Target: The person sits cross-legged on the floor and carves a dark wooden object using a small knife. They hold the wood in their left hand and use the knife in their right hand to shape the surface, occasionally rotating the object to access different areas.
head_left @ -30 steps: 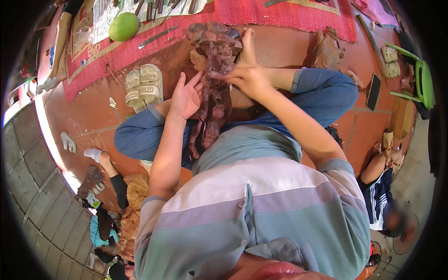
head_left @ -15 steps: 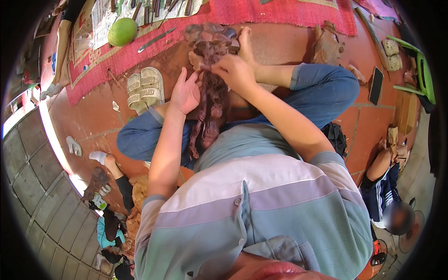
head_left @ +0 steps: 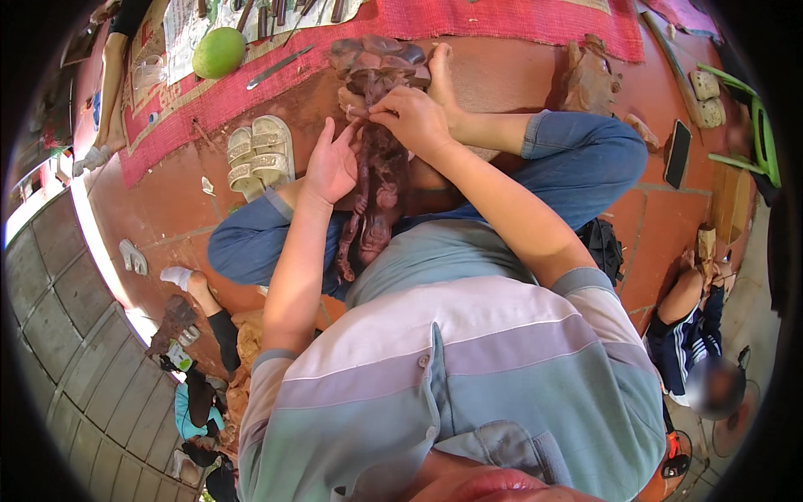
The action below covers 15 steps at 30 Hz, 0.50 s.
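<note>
A dark reddish-brown wooden carving [head_left: 378,238] lies lengthwise between my bent legs, its rounded, lumpy end away from me and its near end against my shirt. My right hand [head_left: 416,121] is over its upper part, fingers pinched together against the wood. What they hold, if anything, is too small to name. My left hand [head_left: 330,166] is at the carving's left side, palm partly turned up and fingers apart. Its fingertips come close to the right hand's, and whether they touch the wood is hard to tell.
Beyond the carving, a red woven mat [head_left: 435,21] bears a green round fruit [head_left: 219,53], a thin blade [head_left: 280,67] and several tools. Sandals [head_left: 261,155] stand left of my knee. A rough wood piece [head_left: 590,75] and a phone [head_left: 677,155] lie right. Other people sit both sides.
My right hand has shifted slightly left and away from me along the carving. The left hand stays nearly in place.
</note>
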Available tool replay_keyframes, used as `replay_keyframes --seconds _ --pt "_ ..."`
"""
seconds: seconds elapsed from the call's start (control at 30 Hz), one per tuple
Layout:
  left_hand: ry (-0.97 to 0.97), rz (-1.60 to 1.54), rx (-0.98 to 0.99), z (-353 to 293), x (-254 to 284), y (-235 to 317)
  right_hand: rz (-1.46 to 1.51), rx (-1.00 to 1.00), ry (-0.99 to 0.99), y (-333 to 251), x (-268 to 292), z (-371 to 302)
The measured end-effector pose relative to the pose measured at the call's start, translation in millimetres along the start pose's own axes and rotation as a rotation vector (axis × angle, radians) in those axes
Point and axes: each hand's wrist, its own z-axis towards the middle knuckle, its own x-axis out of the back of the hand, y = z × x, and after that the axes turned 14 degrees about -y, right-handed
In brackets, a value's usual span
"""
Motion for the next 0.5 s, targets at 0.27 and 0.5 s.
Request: replay_keyframes --seconds 0.27,0.5 --pt "0.020 0.072 0.022 0 -32 -4 0.076 -0.171 -0.186 40 44 -93" --pt "0.165 0.047 -0.041 -2 -15 -5 0.143 0.061 -0.023 -8 2 -25"
